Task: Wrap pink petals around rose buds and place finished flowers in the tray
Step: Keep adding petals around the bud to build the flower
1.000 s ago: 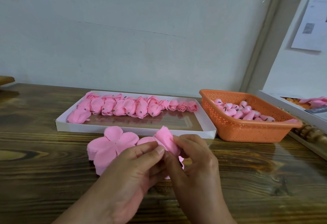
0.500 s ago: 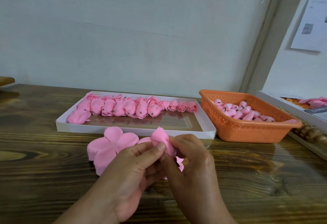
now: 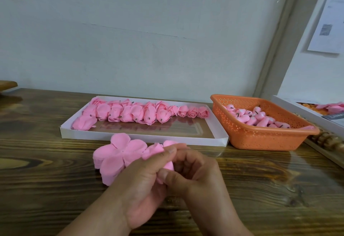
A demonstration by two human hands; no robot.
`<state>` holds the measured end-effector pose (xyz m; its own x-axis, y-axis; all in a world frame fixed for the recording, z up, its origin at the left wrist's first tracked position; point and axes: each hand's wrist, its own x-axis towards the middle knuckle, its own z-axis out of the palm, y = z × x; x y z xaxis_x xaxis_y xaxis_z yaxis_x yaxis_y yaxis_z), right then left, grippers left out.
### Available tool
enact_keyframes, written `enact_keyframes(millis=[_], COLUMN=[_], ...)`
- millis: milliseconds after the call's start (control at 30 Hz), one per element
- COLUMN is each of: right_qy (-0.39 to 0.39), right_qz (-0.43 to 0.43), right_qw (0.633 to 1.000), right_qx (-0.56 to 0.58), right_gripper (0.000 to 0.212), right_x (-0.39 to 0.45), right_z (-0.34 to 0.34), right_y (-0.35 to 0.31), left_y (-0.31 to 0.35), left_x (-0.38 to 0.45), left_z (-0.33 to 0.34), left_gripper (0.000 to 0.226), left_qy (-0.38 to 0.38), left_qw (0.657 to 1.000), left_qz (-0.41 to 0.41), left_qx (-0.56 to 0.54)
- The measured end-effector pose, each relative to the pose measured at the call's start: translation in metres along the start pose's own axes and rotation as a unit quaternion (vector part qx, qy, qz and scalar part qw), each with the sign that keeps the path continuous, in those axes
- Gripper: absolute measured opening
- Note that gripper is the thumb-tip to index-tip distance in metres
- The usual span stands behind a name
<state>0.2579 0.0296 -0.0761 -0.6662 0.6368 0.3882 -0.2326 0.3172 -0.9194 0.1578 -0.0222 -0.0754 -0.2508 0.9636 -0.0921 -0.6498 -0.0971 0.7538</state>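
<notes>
Pink petal [image 3: 158,150] mid-wrap: both hands' fingers [image 3: 168,151] pinch it round a hidden bud; next, tray [image 3: 141,139].

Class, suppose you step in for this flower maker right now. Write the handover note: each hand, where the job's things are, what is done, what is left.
Left hand: pinching the pink flower in progress from the left.
Right hand: fingers curled round the same flower from the right, folding petals in.
Stack of flat petal sheets: on the wooden table, just left of the hands.
White tray: finished flowers lined along its far edge; the near part is unfilled.
Orange basket: bare rose buds inside, right of the tray.
Done: a row of flowers.
Left: finish this wrap, set it in the tray, take the next bud.
</notes>
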Motion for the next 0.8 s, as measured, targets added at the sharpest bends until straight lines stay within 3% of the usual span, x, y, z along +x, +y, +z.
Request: enact_keyframes(millis=[33,100,200,433,500,633,700,800], right_qy=[0.045,0.145,0.174,0.162,0.155,0.099,0.07,0.014], right_qz=[-0.045,-0.179,-0.321,-0.361,-0.335,-0.171,-0.088,0.013], right_qw=[0.996,0.944,0.86,0.804,0.834,0.959,0.987,0.999], right_qx=[-0.058,-0.235,-0.357,-0.444,-0.411,-0.202,-0.117,0.029], right_gripper=[0.023,0.026,0.016,0.017,0.009,0.013,0.011,0.017], right_x=[0.001,0.005,0.004,0.002,0.002,-0.003,-0.005,-0.004], right_z=[0.001,0.002,0.003,0.008,0.009,0.011,0.01,0.009], right_y=[0.002,0.004,0.008,0.011,0.012,0.004,0.002,0.003], left_y=[0.0,0.002,0.005,0.003,0.003,0.003,0.004,0.005], left_x=[0.001,0.003,0.001,-0.005,-0.006,-0.009,-0.011,-0.011], left_z=[0.002,0.007,0.011,0.017,0.015,0.006,0.003,0.001], left_gripper=[0.026,0.023,0.023,0.033,0.036,0.028,0.024,0.009], left_qy=[0.009,0.016,0.031,0.065,0.061,0.03,0.004,-0.025], left_qw=[1.0,0.999,0.998,0.995,0.996,0.998,0.998,0.995], left_qz=[0.008,0.027,0.038,0.062,0.058,0.055,0.056,0.069], left_qx=[-0.009,-0.04,-0.041,-0.033,-0.033,-0.002,0.038,0.07])
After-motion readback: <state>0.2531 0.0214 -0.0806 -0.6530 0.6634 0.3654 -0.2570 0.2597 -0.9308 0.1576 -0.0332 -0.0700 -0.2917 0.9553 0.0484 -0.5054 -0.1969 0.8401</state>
